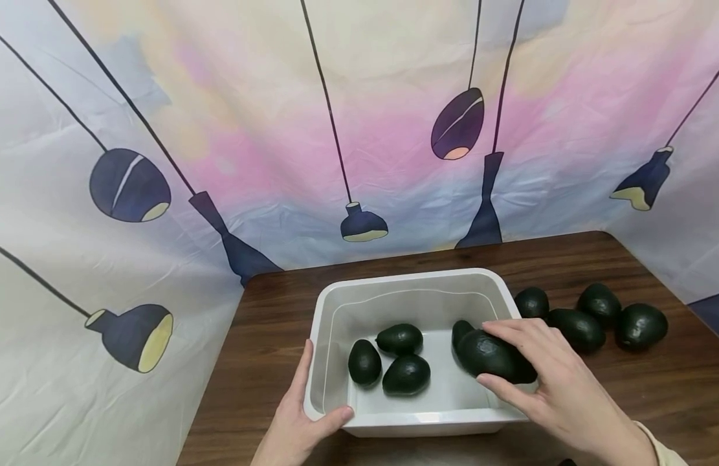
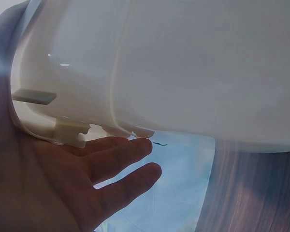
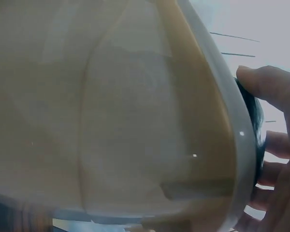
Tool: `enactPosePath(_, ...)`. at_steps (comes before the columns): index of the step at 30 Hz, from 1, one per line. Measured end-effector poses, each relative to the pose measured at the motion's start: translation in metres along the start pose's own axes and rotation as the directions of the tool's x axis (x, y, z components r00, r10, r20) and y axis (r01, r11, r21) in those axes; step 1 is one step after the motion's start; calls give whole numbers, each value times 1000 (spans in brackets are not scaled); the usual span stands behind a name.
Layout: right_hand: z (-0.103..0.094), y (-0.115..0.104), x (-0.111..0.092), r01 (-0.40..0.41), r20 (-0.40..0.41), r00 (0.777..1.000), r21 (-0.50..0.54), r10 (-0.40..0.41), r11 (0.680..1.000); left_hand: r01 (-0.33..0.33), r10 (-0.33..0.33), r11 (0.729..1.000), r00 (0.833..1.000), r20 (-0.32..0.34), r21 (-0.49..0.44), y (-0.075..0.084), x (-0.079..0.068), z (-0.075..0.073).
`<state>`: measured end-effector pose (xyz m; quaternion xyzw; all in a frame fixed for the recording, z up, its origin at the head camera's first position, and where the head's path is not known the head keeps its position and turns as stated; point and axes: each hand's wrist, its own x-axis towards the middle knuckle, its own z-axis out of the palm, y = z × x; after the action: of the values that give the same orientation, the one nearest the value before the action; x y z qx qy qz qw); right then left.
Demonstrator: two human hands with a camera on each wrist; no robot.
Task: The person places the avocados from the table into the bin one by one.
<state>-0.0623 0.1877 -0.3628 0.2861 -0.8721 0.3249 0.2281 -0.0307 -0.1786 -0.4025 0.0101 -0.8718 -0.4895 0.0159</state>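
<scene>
A white plastic bin (image 1: 414, 417) stands on the wooden table, with three dark green avocados (image 1: 407, 375) grouped on its left floor. My left hand (image 1: 301, 414) holds the bin's near left corner, thumb over the rim; the left wrist view shows its fingers stretched out below the rim. At the bin's right side, my right hand (image 1: 563, 382) grips a large avocado (image 1: 490, 356) between thumb and fingers, over the right rim. Behind that fruit, another avocado (image 1: 461, 331) in the bin is partly hidden. In the right wrist view, the bin wall (image 3: 130, 111) covers much of the held avocado (image 3: 253, 116).
Several more avocados (image 1: 641, 327) lie on the brown wooden table (image 1: 656, 382) right of the bin. A cloth backdrop (image 1: 266, 97) printed with hanging lamps rises behind and left of the table. A small dark thing (image 1: 567, 462) shows at the bottom edge.
</scene>
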Motion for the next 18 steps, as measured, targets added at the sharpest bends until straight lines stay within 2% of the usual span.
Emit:
enactPosePath(10, 7, 1, 1, 39, -3, 999, -2, -39, 999, 7, -7, 999, 1000, -1, 31, 0, 0, 0)
enactPosePath(18, 9, -1, 1, 31, 5, 1000, -4, -31, 1000, 2, -2, 1000, 1000, 4, -4, -1, 1, 1)
